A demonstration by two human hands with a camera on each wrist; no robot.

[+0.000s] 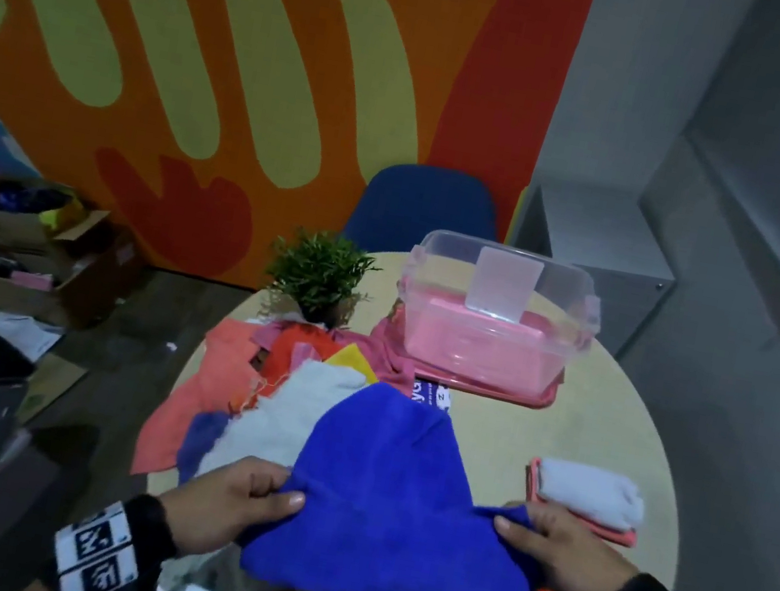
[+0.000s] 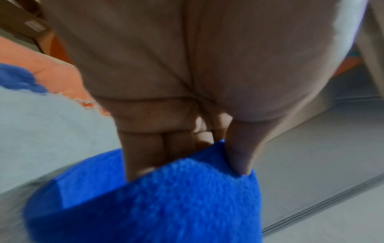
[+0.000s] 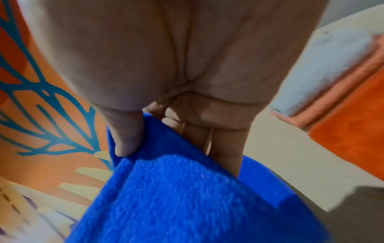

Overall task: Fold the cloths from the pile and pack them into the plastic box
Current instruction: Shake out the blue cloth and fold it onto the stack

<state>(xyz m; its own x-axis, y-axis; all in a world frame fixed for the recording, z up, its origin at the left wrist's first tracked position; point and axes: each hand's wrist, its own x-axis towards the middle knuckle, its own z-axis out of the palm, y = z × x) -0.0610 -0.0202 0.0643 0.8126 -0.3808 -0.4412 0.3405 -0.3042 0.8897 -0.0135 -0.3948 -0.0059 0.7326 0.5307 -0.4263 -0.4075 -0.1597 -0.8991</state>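
A blue cloth [image 1: 387, 493] hangs spread between my two hands above the near part of the round table [image 1: 562, 430]. My left hand [image 1: 262, 489] pinches its left corner, thumb on top [image 2: 239, 157]. My right hand [image 1: 527, 525] pinches the right corner the same way [image 3: 126, 139]. The blue cloth [image 2: 166, 202] fills the lower part of each wrist view [image 3: 187, 197]. Behind it lies the pile of cloths [image 1: 256, 391], pink, orange, yellow and white. The clear plastic box [image 1: 494, 313] stands at the far side on a pink lid, with pink cloth inside.
A small stack of folded cloths [image 1: 587, 496], white on pink, lies at the table's right. A potted green plant [image 1: 318, 277] stands beyond the pile. A blue chair [image 1: 424, 207] is behind the table. Cardboard boxes [image 1: 20, 251] sit on the floor at left.
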